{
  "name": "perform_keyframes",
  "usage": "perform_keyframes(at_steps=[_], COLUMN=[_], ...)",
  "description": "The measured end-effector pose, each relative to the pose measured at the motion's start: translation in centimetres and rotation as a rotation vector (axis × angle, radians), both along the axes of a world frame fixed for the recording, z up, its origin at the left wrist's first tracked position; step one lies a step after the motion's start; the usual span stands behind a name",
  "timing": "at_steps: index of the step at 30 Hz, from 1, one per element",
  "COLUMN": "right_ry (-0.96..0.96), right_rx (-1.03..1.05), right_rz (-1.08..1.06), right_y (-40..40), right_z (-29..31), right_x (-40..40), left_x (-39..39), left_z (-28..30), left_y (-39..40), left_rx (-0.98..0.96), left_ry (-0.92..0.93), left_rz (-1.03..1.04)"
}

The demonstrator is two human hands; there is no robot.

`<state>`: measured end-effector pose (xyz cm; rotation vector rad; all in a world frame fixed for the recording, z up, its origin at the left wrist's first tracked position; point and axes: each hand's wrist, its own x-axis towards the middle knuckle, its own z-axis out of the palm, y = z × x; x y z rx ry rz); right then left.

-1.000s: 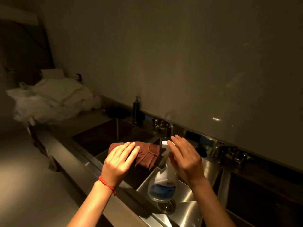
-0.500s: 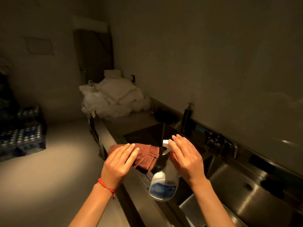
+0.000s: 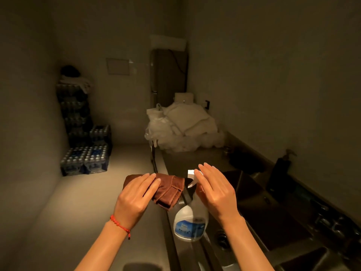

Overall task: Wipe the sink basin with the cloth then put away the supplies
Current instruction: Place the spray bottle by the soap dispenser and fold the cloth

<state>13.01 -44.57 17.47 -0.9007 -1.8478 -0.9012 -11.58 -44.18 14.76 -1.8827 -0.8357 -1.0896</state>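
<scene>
My left hand [image 3: 134, 198] holds a folded brown cloth [image 3: 170, 190] in the air over the counter's front edge; its thumb side is hidden under the cloth. My right hand [image 3: 214, 190] holds a white spray bottle [image 3: 190, 223] with a blue label by its neck, fingers extended above the white trigger head. The bottle hangs below the hand. The steel sink basin [image 3: 273, 218] lies to the right, below and beyond the bottle, dark inside.
A pile of white bags and cloths [image 3: 185, 130] sits at the counter's far end. A dark soap pump bottle [image 3: 281, 169] stands by the wall behind the sink. Stacked packs of water bottles [image 3: 86, 149] line the left wall. Floor lies to the left.
My head has turned left, so the sink has slid to the right and the room's far end has come into view. Both hands keep the same hold on cloth and bottle.
</scene>
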Motion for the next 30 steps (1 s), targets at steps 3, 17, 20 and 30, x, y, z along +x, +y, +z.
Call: perform_keyframes(at_steps=[3,17,20,30], right_ry=[0.002,0.012,0.019,0.043], right_rx=[0.022,0.013,0.031,0.035], right_rz=[0.038,0.028,-0.004,-0.244], right_y=[2.6,12.9,15.4,22.6], right_z=[0.3,1.2,1.0,0.4], right_x=[-0.8,-3.9,-4.9,-7.0], left_x=[-0.5,-4.0,-4.8,-6.0], left_z=[0.2,0.6,0.4,0.6], left_y=[1.5,13.7,17.8,29.4], left_rx=[0.002,0.034,0.016,0.037], left_ry=[-0.018,0.015,0.026,0.018], left_rz=[0.044,-0.022,-0.069,-0.292])
